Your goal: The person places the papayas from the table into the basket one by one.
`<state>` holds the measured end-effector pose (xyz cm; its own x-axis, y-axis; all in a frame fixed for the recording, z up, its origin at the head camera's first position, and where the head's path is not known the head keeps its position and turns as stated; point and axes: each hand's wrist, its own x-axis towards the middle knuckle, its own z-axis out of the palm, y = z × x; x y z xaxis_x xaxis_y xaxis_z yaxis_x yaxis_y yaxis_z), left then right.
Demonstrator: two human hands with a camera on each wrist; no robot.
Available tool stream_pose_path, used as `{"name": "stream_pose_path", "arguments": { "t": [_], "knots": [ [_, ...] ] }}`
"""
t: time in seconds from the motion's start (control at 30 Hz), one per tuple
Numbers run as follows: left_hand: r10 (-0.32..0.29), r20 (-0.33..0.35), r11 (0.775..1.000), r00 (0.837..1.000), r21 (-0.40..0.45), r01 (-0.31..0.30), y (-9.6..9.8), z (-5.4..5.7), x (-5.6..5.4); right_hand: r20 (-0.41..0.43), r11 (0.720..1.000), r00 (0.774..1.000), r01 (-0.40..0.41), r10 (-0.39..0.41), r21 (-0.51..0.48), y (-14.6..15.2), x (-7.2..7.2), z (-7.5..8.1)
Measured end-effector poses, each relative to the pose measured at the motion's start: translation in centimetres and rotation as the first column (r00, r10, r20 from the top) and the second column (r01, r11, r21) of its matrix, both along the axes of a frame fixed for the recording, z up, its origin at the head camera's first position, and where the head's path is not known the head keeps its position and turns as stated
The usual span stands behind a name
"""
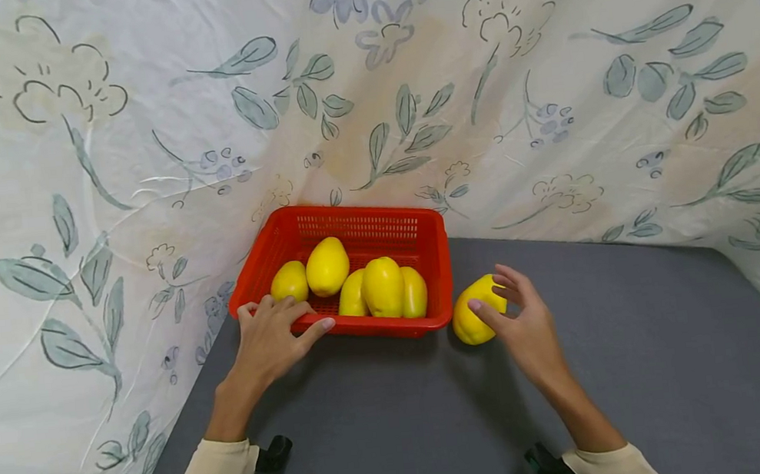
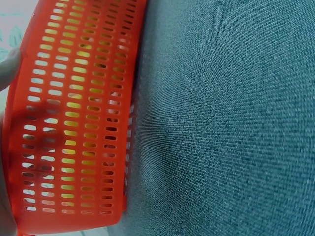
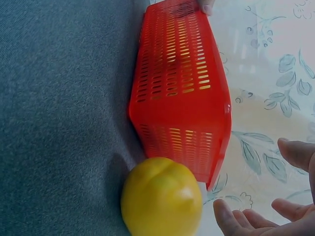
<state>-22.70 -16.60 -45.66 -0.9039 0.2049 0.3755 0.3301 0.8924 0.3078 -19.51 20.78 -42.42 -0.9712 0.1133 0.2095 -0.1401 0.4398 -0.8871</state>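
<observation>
A red plastic basket point(image 1: 435, 266) with slotted walls stands on the grey table and holds several smooth yellow fruits point(image 1: 327, 267), oval like mangoes. My left hand point(image 1: 269, 345) holds the basket's near left corner, fingers over the rim and thumb along the front edge. One more yellow fruit point(image 3: 162, 196) lies on the table close by the basket's right end; its exact kind is unclear. Above and to the right of this fruit is my right hand point(image 1: 524, 322), thumb and fingers spread. In the right wrist view a gap shows between the fingertips and the fruit.
A pale cloth with printed flowers point(image 1: 404, 134) hangs behind and on the left, near the basket's back wall. The grey tabletop point(image 1: 640, 333) stretches to the right and in front. Black wrist mounts point(image 1: 274, 455) sit at both sleeves.
</observation>
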Motion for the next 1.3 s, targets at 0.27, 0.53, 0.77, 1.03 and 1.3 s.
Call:
{"name": "stream_pose_path", "arguments": {
  "t": [0.27, 0.53, 0.77, 1.03, 1.3],
  "knots": [
    [-0.001, -0.005, 1.0, 1.0, -0.003, 0.001, 0.0, 0.0, 0.0, 0.0, 1.0, 1.0, 0.008, -0.008, 0.013, 0.5, 0.3, -0.4],
    [0.002, 0.002, 1.0, 1.0, -0.002, -0.002, 0.0, 0.0, 0.0, 0.014, 1.0, 1.0, 0.006, -0.006, 0.012, 0.9, 0.4, -0.6],
    [0.003, 0.007, 1.0, 1.0, 0.003, -0.003, 0.0, 0.1, 0.0, 0.021, 1.0, 1.0, 0.0, -0.001, 0.014, 1.3, 0.4, -0.9],
    [0.007, 0.014, 1.0, 1.0, -0.004, -0.007, 0.2, 0.3, 0.0, 0.024, 0.999, 1.0, -0.003, 0.002, 0.033, 1.9, 0.2, -1.4],
    [0.013, 0.013, 1.0, 1.0, -0.007, -0.013, 0.3, 0.3, 0.0, 0.038, 0.997, 0.999, -0.002, 0.0, 0.073, 2.7, -0.2, -2.1]
  ]
}}
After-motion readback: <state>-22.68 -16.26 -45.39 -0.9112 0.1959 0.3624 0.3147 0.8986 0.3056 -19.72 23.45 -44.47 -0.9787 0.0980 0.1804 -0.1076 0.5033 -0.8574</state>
